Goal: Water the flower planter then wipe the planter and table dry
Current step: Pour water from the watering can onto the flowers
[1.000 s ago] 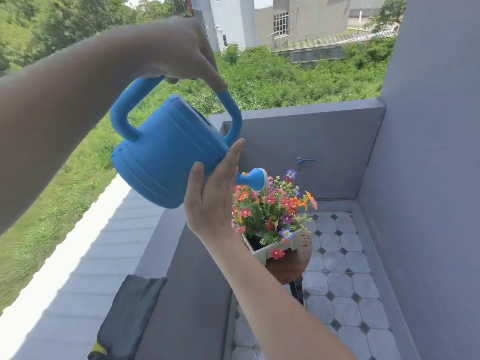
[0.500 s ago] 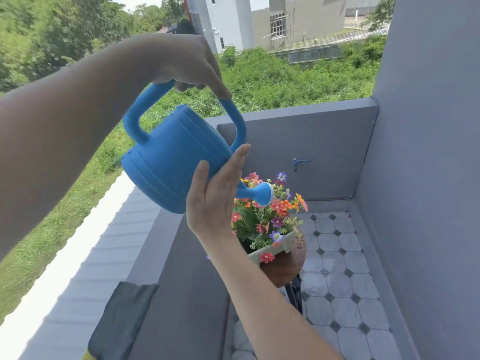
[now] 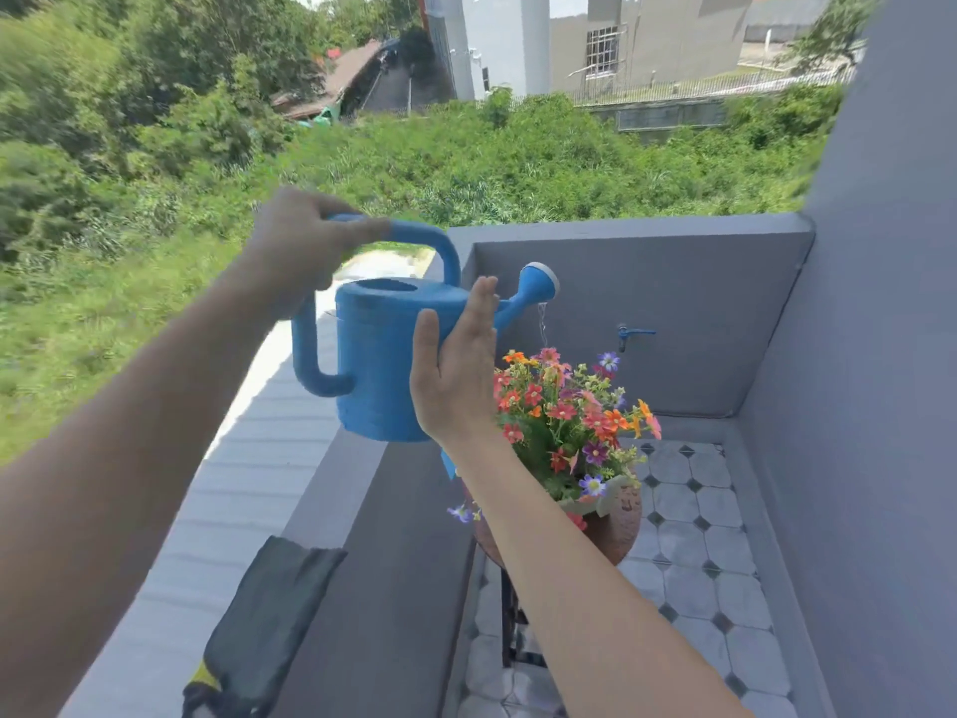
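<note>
2 bare hands hold a blue watering can (image 3: pixel 383 355) above the balcony's left parapet (image 3: pixel 393 562). The left hand (image 3: pixel 305 246) is curled tight around the top of the can's looping handle, while the right hand (image 3: pixel 453 370) lies flat against the can's right side, fingers (image 3: pixel 479 313) straight and close together, thumb raised apart from them. The can sits nearly level, its spout rose (image 3: pixel 538 279) pointing up and to the right, and a thin trickle of water (image 3: pixel 542 323) falls from the rose toward the flowers (image 3: pixel 569 412) below. Those flowers, red, orange and purple, fill a pale planter (image 3: pixel 603 502) that rests on a small round brown table (image 3: pixel 616 531) standing on the tiled floor (image 3: pixel 694 562), just right of the parapet. A dark folded cloth (image 3: pixel 269 619) lies on the parapet's top at the near left, well apart from the planter. On the far wall a small blue tap (image 3: pixel 629 335) sticks out, beyond the flowers
</note>
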